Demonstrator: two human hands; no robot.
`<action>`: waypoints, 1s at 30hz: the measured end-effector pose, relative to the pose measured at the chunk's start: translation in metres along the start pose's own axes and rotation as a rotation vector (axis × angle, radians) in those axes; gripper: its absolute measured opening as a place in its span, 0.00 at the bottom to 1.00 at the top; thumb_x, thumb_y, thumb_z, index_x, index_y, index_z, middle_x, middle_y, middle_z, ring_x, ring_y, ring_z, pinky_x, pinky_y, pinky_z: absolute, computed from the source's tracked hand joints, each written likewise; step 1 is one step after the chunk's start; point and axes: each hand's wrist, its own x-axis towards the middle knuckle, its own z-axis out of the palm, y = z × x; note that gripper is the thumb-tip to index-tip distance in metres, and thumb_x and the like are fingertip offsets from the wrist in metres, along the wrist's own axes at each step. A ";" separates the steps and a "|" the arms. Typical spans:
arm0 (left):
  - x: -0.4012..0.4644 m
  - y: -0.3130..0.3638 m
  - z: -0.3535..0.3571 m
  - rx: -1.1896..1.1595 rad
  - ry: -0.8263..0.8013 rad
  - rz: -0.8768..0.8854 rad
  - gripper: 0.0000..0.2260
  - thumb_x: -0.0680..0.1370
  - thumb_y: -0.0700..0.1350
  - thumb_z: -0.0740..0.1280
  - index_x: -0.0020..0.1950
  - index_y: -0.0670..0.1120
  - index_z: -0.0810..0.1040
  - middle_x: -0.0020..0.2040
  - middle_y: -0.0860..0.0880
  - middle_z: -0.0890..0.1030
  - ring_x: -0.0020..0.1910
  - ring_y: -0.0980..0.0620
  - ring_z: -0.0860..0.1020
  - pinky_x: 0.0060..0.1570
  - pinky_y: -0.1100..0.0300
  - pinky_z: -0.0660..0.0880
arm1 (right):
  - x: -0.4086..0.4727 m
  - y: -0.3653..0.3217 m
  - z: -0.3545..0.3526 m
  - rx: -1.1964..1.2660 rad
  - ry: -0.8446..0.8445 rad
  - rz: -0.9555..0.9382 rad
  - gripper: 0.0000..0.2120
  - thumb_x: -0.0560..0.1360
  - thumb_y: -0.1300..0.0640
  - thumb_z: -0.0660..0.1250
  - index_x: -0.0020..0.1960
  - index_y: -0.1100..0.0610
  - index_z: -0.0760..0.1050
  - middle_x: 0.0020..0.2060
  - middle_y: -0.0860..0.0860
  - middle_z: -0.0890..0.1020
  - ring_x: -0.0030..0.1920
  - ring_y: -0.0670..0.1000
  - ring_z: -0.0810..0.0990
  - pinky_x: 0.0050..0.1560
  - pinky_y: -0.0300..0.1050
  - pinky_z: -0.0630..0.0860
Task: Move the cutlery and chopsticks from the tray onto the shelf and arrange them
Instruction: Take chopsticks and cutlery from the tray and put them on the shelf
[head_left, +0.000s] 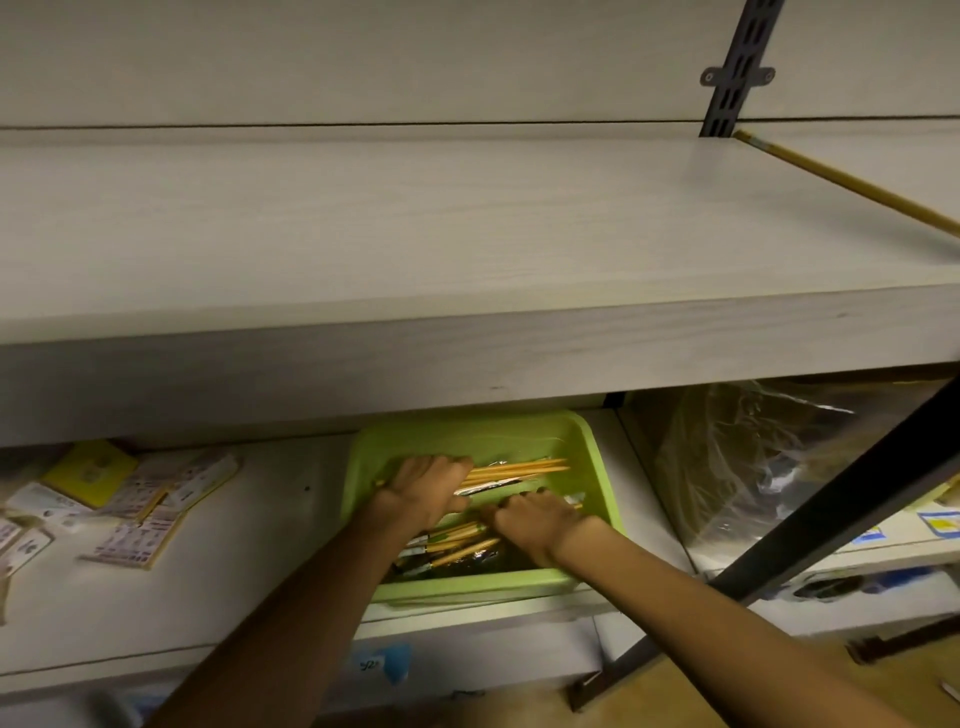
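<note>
Both hands are down in the green tray (597, 467), which sits on the lower shelf (260, 545) under the wide upper shelf (415, 234). The left hand (426, 491) curls round a bundle of chopsticks (519, 469) whose tips point right, and the right hand (535, 519) is bunched over more chopsticks and foil-wrapped cutlery (452, 543), though whether it actually grips any is hard to tell. A single chopstick (847, 182) lies on the upper shelf at far right.
</note>
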 end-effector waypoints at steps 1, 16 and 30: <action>0.000 0.000 -0.002 -0.007 -0.002 -0.002 0.16 0.80 0.50 0.62 0.65 0.44 0.69 0.62 0.42 0.76 0.60 0.42 0.75 0.53 0.53 0.70 | 0.001 0.001 -0.002 0.017 -0.021 0.009 0.21 0.77 0.67 0.61 0.69 0.58 0.66 0.58 0.60 0.78 0.59 0.62 0.77 0.55 0.55 0.73; -0.008 -0.016 -0.025 -0.143 0.054 0.021 0.20 0.81 0.49 0.61 0.72 0.49 0.65 0.67 0.42 0.72 0.66 0.40 0.71 0.61 0.52 0.68 | -0.020 -0.007 -0.046 -0.180 0.154 0.085 0.20 0.82 0.59 0.53 0.74 0.54 0.57 0.60 0.61 0.76 0.58 0.62 0.78 0.52 0.55 0.72; -0.039 -0.026 -0.062 -0.318 0.236 -0.014 0.17 0.77 0.53 0.65 0.64 0.50 0.72 0.55 0.46 0.80 0.50 0.46 0.79 0.44 0.58 0.73 | -0.130 0.005 -0.054 -0.092 0.288 0.289 0.23 0.82 0.56 0.52 0.76 0.52 0.51 0.60 0.58 0.73 0.58 0.61 0.75 0.53 0.56 0.74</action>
